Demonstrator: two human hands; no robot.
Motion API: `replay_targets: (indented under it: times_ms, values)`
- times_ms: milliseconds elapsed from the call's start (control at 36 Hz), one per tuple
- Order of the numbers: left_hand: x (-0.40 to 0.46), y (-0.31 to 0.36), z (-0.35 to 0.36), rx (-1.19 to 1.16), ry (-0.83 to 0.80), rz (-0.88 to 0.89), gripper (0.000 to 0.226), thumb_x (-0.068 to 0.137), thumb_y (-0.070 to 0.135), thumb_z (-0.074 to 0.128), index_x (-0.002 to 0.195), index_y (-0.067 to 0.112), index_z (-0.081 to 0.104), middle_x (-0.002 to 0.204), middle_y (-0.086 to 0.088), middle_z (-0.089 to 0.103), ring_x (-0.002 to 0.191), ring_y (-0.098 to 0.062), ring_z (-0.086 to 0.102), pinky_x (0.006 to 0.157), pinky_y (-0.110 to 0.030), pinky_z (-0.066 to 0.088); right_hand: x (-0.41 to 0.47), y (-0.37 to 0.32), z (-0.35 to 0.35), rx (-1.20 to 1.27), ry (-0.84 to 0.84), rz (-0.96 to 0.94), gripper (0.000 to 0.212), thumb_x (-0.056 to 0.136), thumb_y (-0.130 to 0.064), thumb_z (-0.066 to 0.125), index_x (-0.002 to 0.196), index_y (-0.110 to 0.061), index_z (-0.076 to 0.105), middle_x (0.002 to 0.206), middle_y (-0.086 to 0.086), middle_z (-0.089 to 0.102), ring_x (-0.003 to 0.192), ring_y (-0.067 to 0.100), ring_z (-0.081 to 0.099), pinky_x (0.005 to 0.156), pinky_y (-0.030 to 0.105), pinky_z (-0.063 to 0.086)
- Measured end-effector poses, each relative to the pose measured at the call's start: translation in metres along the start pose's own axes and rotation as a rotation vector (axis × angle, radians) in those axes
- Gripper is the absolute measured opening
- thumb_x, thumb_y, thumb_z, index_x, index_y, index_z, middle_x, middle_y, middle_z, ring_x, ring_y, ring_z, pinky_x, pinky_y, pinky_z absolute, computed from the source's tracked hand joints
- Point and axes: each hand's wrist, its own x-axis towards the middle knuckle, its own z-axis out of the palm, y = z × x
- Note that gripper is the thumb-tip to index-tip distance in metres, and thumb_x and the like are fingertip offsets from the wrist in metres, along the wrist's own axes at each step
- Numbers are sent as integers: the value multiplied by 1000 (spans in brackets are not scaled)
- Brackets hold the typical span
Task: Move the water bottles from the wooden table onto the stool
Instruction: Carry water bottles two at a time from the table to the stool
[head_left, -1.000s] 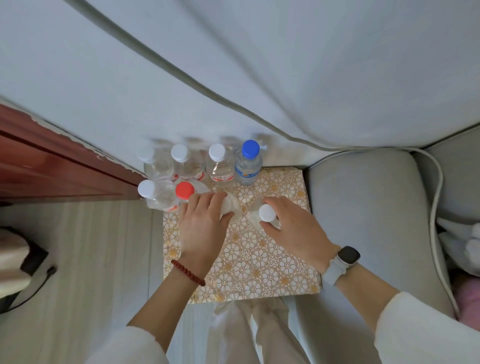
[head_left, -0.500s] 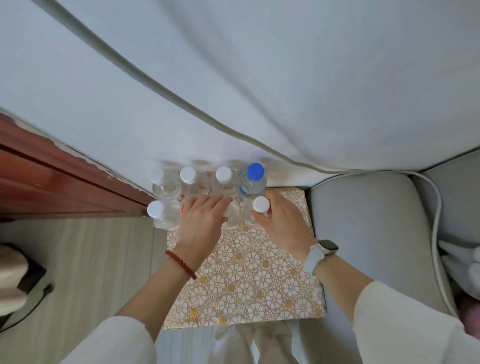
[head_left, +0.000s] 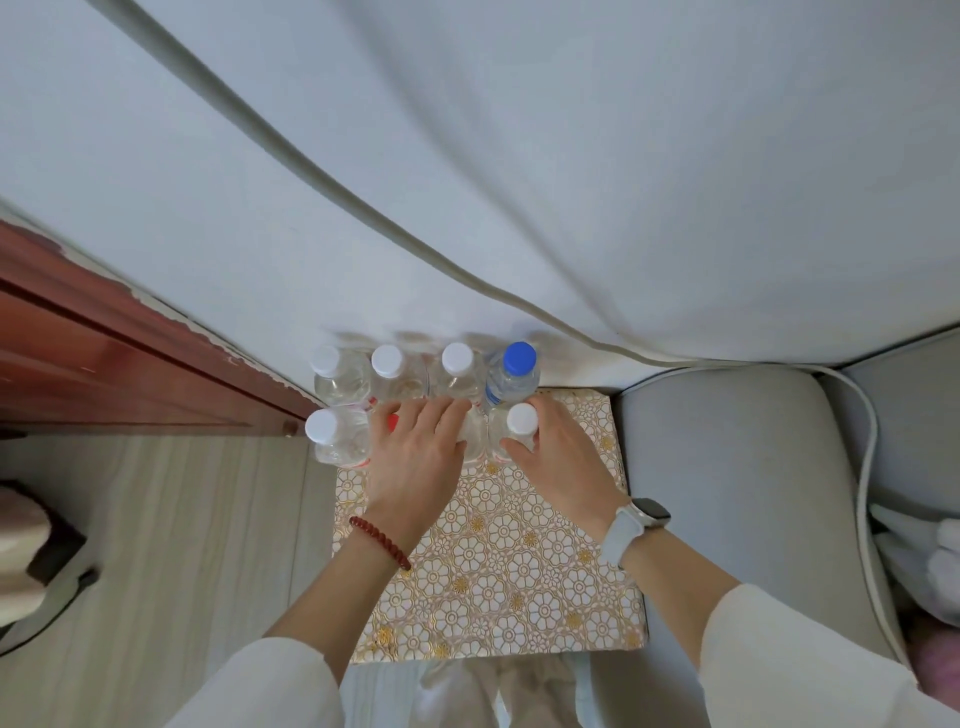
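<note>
The stool (head_left: 493, 571) has a white and gold flower-patterned top. At its far edge stand three white-capped bottles (head_left: 387, 360) and a blue-capped bottle (head_left: 519, 357) in a row. In front of them are a white-capped bottle (head_left: 320, 427) and a red-capped bottle (head_left: 392, 422), the latter half hidden by my fingers. My left hand (head_left: 415, 462) lies over a clear bottle (head_left: 472, 441) and grips it, hiding its cap. My right hand (head_left: 556, 457) grips another white-capped bottle (head_left: 521, 418) standing just before the blue-capped one.
A red-brown wooden piece of furniture (head_left: 104, 364) runs along the left. A grey cushion (head_left: 727, 467) with a white cable (head_left: 867, 467) borders the stool's right side. White fabric hangs behind the bottles. A dark object (head_left: 47, 551) sits on the floor at left.
Both hands have carried their bottles from the stool's middle toward its far edge, up against the back row. The red cap is now mostly covered by my left fingers.
</note>
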Motion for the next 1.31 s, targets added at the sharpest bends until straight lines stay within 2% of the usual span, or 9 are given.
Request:
replay_targets:
  times_ms: [139, 250, 361, 500, 611, 694, 806, 944, 1306]
  values:
    - [-4, 10, -6, 33, -142, -99, 52, 70, 16, 75, 118, 15, 57, 118, -7, 63, 112, -29, 57, 101, -61, 33, -16, -2, -3, 154, -29, 35, 61, 85, -25, 61, 137, -19, 28, 123, 6, 48, 98, 18, 54, 87, 35, 49]
    - [-16, 22, -22, -5, -222, -216, 53, 83, 22, 60, 133, 19, 43, 141, -6, 44, 133, -29, 35, 108, -63, 15, -38, -11, -9, 224, -29, 61, 56, 88, -26, 56, 137, -19, 29, 129, 2, 46, 106, 13, 52, 91, 32, 47]
    - [-45, 31, -39, -179, -99, -450, 47, 84, 20, 59, 129, 16, 48, 136, -8, 49, 131, -29, 38, 107, -60, 22, -59, -25, -8, 157, -96, 98, 43, 92, -28, 48, 131, -12, 38, 126, 8, 46, 112, 18, 48, 92, 27, 41]
    - [-109, 26, -65, -265, -173, -625, 46, 90, 27, 49, 134, 19, 40, 142, -5, 40, 131, -24, 34, 110, -43, 21, -84, -67, -2, 95, -349, 7, 31, 96, -29, 40, 120, -13, 50, 118, 4, 58, 98, 14, 55, 80, 24, 46]
    - [-166, 1, -104, -272, -131, -748, 43, 90, 27, 47, 133, 19, 42, 137, -2, 45, 127, -22, 38, 108, -37, 23, -111, -120, 12, 48, -500, -84, 24, 96, -28, 39, 111, -17, 54, 98, -1, 61, 100, 25, 62, 84, 39, 51]
    - [-220, -25, -149, -250, -22, -894, 39, 90, 25, 48, 128, 18, 47, 133, -3, 48, 123, -24, 42, 104, -39, 28, -140, -169, 37, -15, -549, -205, 25, 95, -27, 40, 109, -14, 56, 97, 4, 65, 90, 23, 64, 77, 36, 51]
    - [-319, -51, -211, -199, 140, -1059, 38, 91, 26, 49, 128, 17, 48, 130, -5, 51, 120, -26, 45, 98, -41, 34, -200, -241, 90, -90, -602, -402, 29, 94, -24, 43, 116, -10, 56, 114, 9, 64, 108, 26, 57, 90, 34, 44]
    - [-485, -57, -271, -105, 310, -1313, 36, 91, 26, 50, 125, 15, 51, 121, -7, 56, 113, -27, 50, 91, -40, 37, -322, -321, 172, -119, -695, -603, 23, 93, -22, 48, 106, -9, 61, 106, 12, 67, 102, 28, 60, 81, 29, 41]
    - [-917, 42, -337, 11, 705, -2053, 32, 88, 22, 55, 118, 11, 57, 117, -9, 60, 111, -29, 52, 95, -42, 40, -729, -416, 380, -441, -1316, -1097, 29, 94, -24, 45, 117, -10, 56, 118, 9, 63, 110, 25, 56, 95, 33, 43]
